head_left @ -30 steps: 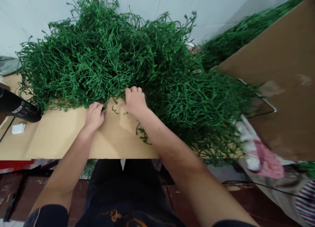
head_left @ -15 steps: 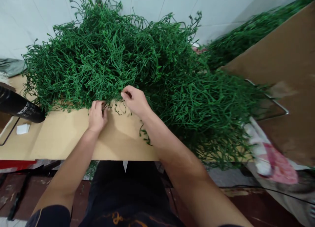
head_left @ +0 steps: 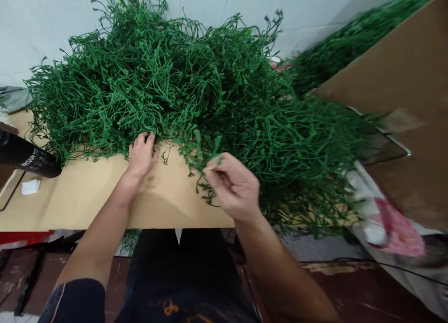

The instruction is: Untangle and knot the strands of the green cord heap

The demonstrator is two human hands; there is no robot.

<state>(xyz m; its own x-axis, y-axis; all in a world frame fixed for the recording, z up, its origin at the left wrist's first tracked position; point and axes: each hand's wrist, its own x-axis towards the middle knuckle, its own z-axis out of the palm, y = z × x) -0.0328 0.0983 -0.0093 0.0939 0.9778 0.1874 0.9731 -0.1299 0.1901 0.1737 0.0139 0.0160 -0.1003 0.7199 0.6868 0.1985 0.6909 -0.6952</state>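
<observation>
A big tangled heap of green artificial plant stems [head_left: 140, 89] lies along the back of the cardboard-covered table [head_left: 105, 192]. At the heap's front edge is my left hand [head_left: 140, 155], its fingers apart and the tips touching the stems; it holds nothing that I can see. My right hand [head_left: 234, 185] is closed in a pinch over the front of the table, right of the left hand. A small green plant stem [head_left: 198, 138], blurred by motion, sticks up from its fingertips. A few loose stems [head_left: 165, 156] lie on the cardboard between the hands.
At the left stand a black vacuum flask [head_left: 31, 152] and a small white paper piece [head_left: 31, 187]. A brown cardboard panel [head_left: 402, 80] leans at the right, with a pink and white cloth [head_left: 399, 229] below it. A pale wall [head_left: 196, 5] closes off the back.
My right hand has moved right and toward me, away from the heap's edge, with a stem now visible in its pinch. My left hand has shifted slightly right and its fingers reach farther forward.
</observation>
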